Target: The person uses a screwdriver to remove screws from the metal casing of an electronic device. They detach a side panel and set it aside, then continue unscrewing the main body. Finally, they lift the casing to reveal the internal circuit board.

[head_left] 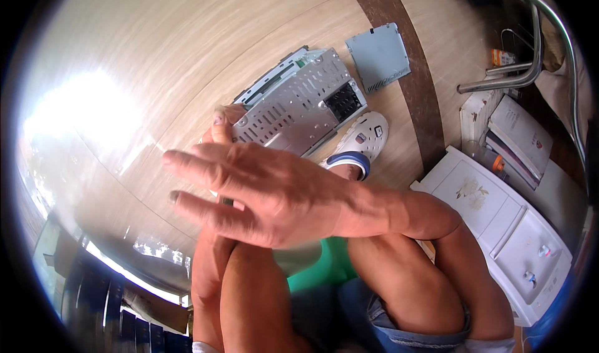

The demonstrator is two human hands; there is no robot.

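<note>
Pale wood-look floor (156, 47) with a dark brown strip (405, 72); sunlight glares left of the strip, a white cabinet (499, 222) stands to its right

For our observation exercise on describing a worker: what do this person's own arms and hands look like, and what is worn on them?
Both forearms are bare: no sleeves, gloves, watch or rings show. The right hand is broad, with visible veins and short nails. Of the left hand, mostly hidden, only fingertips with short nails show. Lower down, rolled blue denim shorts cover the thighs, and a white perforated clog with a blue strap is on one foot.
</note>
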